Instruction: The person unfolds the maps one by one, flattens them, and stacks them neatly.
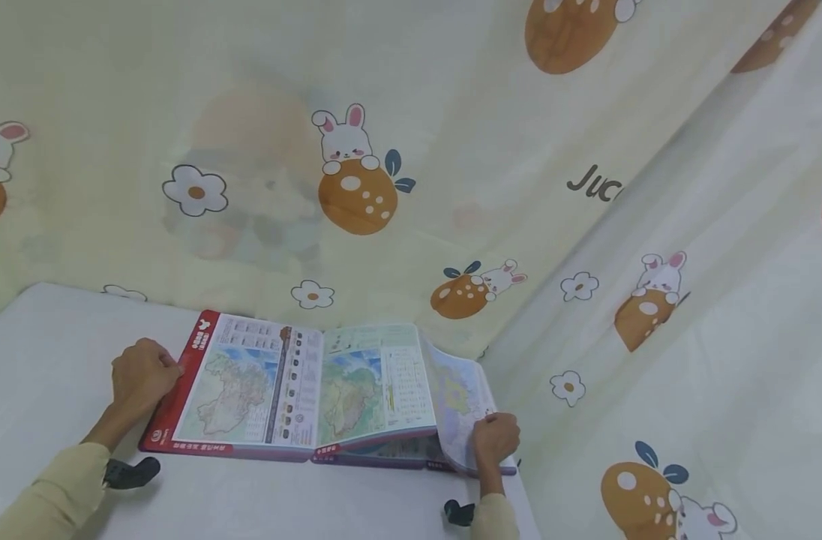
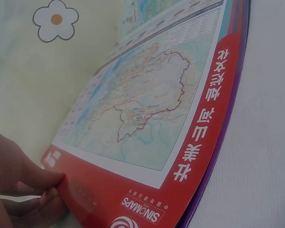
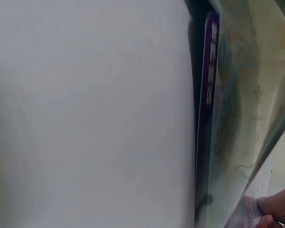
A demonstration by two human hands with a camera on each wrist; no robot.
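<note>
A fold-out map book (image 1: 235,397) lies open, its left page framed by a red border (image 2: 109,185) with white lettering. My left hand (image 1: 144,375) is at the outer left edge. In the left wrist view, the thumb and fingers (image 2: 40,209) pinch that red edge. At the far right, my right hand (image 1: 496,437) holds the edge of a lifted, curved page (image 1: 454,382) with a pale map. The right wrist view shows a thumb and fingertip (image 3: 275,204) on that page's edge. Beneath the raised middle page (image 1: 377,382), part of a lower sheet (image 1: 397,448) shows.
The book lies on a white table (image 1: 262,495). A curtain (image 1: 397,262) with rabbits and flowers hangs right behind it and along the right side. Black curved pieces (image 1: 133,474) stick out by both sleeves.
</note>
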